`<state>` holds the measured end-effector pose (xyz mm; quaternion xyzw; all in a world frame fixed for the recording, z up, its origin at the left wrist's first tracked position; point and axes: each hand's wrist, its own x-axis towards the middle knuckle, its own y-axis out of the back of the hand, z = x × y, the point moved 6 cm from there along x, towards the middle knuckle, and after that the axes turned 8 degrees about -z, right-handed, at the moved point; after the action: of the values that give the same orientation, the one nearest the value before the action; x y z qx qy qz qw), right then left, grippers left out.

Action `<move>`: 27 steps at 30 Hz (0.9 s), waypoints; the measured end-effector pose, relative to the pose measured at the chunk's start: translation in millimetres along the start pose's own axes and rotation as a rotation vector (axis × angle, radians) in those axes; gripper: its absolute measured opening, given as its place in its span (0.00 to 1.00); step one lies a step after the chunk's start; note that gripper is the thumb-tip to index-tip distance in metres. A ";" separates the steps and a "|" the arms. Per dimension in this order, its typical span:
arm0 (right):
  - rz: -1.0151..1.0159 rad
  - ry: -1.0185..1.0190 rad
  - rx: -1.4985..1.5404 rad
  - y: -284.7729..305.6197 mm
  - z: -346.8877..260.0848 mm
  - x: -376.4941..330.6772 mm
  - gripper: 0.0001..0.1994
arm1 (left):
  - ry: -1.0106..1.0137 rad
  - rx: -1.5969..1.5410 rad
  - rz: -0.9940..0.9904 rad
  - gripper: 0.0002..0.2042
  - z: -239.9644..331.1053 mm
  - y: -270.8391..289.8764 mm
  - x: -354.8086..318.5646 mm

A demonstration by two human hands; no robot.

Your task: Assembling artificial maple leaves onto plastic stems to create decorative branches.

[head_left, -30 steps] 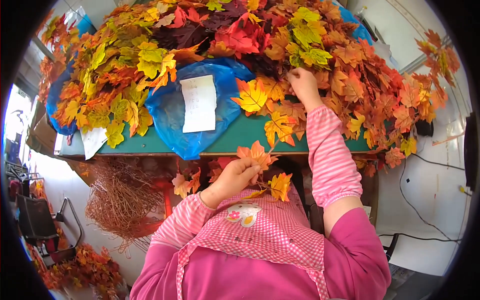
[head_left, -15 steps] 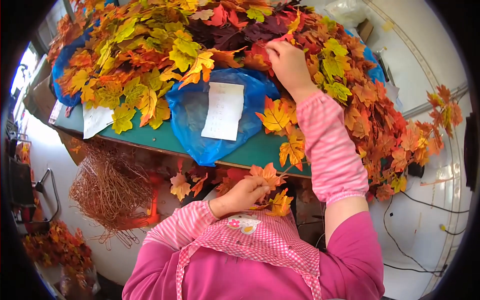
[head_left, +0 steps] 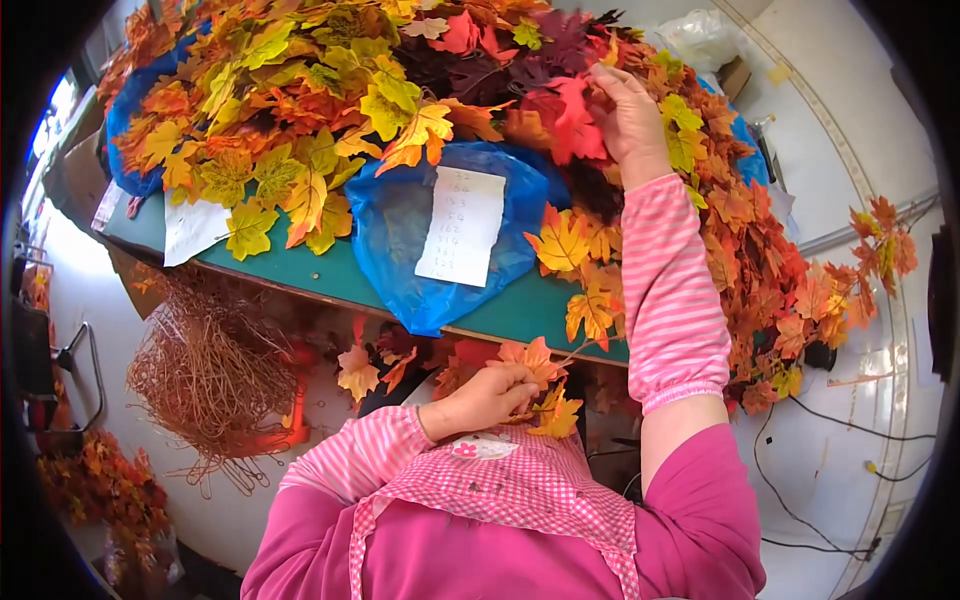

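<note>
My right hand (head_left: 634, 125) is raised over the far side of the table, its fingers pinched on a bright red artificial maple leaf (head_left: 573, 120) at the edge of the leaf pile. Low in front of my apron, my left hand (head_left: 478, 400) is closed around a sprig of artificial leaves (head_left: 556, 413) in orange and yellow. A thin stem runs from this sprig up toward the table edge. Dark purple leaves (head_left: 562, 42) lie just beyond my right hand. What the left fingers grip is partly hidden behind the hand.
Heaps of yellow and orange leaves (head_left: 290, 110) cover the green table (head_left: 300, 272). A blue plastic bag (head_left: 385, 235) with a paper slip (head_left: 462, 225) hangs over its front edge. A tangle of brown wires (head_left: 205, 375) hangs at left. Black cables (head_left: 850, 425) cross the floor at right.
My right hand has drawn back slightly to the right, and the red leaf now shows lifted in its fingers. My left hand stays on the sprig. The view has shifted a little.
</note>
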<state>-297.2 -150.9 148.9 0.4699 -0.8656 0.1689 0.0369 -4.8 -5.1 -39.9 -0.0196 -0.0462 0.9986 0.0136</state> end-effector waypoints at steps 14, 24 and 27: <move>-0.233 -0.228 -0.395 18.1 -17.5 -233.5 0.06 | 0.022 -0.241 0.238 0.08 22.3 9.0 12.8; -0.299 -0.171 -0.872 24.6 26.4 -303.8 0.06 | 0.038 -0.251 0.295 0.07 19.3 1.3 26.5; -0.342 -0.138 -0.912 22.3 27.4 -304.6 0.06 | 0.006 -0.215 0.321 0.06 21.5 1.0 25.9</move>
<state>-143.7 95.4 49.6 0.5515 -0.7622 -0.2673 0.2084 -31.6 -7.3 -19.6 -0.0310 -0.1488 0.9773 -0.1477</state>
